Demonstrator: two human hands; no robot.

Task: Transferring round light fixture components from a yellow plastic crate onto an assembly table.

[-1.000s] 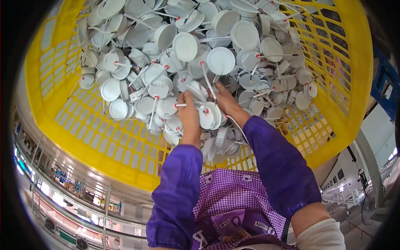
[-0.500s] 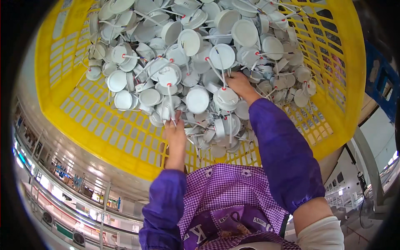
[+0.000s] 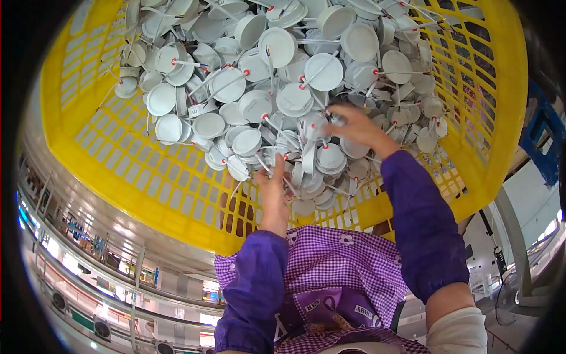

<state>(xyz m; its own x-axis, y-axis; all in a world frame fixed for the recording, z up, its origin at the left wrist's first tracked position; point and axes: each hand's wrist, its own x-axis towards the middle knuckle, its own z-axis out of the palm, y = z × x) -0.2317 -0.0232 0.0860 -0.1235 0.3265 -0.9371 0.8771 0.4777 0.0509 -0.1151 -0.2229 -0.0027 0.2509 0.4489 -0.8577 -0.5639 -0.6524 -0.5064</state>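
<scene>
A heap of round white plastic discs (image 3: 256, 107) with short white cables and red cable collars lies in a yellow basket (image 3: 150, 213). My left hand (image 3: 272, 194) is at the heap's near edge, thumb raised and fingers apart, next to several discs and a cable. Reaching in from the right, my right hand (image 3: 361, 127) has its fingers apart beside a white disc (image 3: 312, 125). Its fingertips are blurred, and whether they touch that disc is unclear. Neither hand visibly grips a disc.
Slatted basket walls rise on both sides of the heap. A blue plastic frame (image 3: 545, 133) stands beyond the basket at right, near a grey metal post (image 3: 512, 242). Metal railings (image 3: 138, 283) and shelving run along the lower left.
My left hand has moved right along the near edge of the heap. My right hand has drawn back slightly toward me and right. Discs between the hands have shifted.
</scene>
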